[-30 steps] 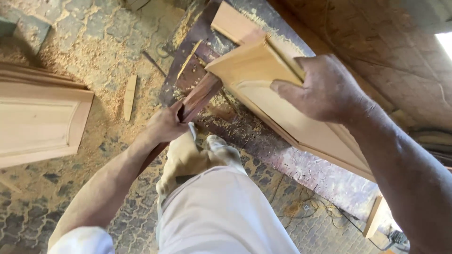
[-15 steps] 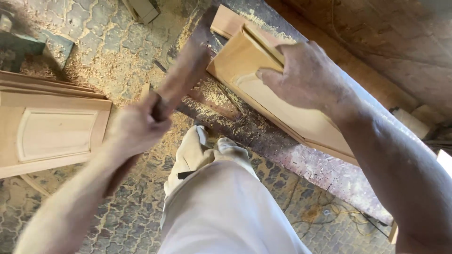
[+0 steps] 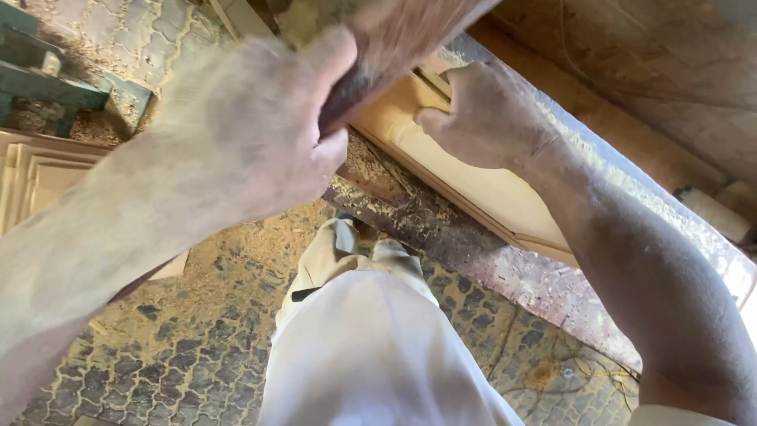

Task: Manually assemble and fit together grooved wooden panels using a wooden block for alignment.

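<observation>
The left hand [image 3: 252, 134] grips a blurred reddish-brown wooden block [image 3: 402, 39], seemingly raised above the pale moulded wooden panel [image 3: 489, 189] that the right hand [image 3: 485, 118] clasps on the workbench.

Left hand [image 3: 260, 134] with wood strip [image 3: 394, 47] now raised close to camera
</observation>
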